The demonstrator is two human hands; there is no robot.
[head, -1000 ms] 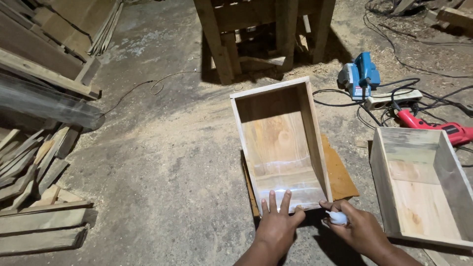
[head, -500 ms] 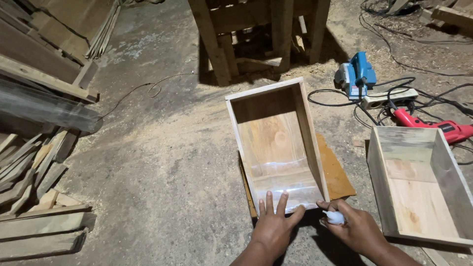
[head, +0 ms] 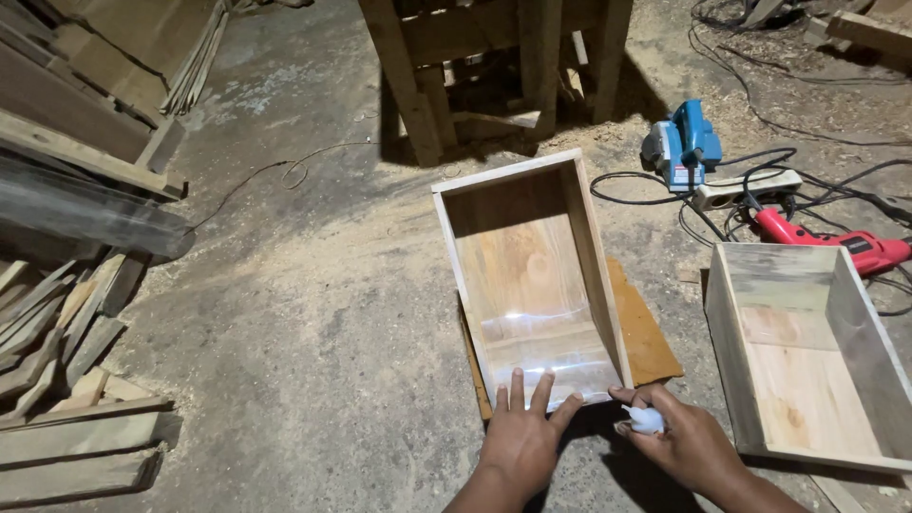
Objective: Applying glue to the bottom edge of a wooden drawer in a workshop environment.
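Wooden box (head: 532,275) lies open-topped on the dusty concrete floor (head: 313,313), over a flat brown board (head: 646,332), with stacked planks (head: 66,332) far off at the floor's left edge. At the box's near end the left hand (head: 522,437) rests flat, fingers spread and fingertips touching the near wall, while the right hand (head: 679,442) just beside the box's near right corner pinches a small white wad (head: 646,420). Further right sits a second wooden box (head: 807,361), with a blue power planer (head: 684,142) and red tool (head: 826,242) beyond.

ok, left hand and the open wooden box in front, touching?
Touching. The head view shows the left hand laid flat, its fingertips resting on the near edge of the open wooden box, with no gap visible.
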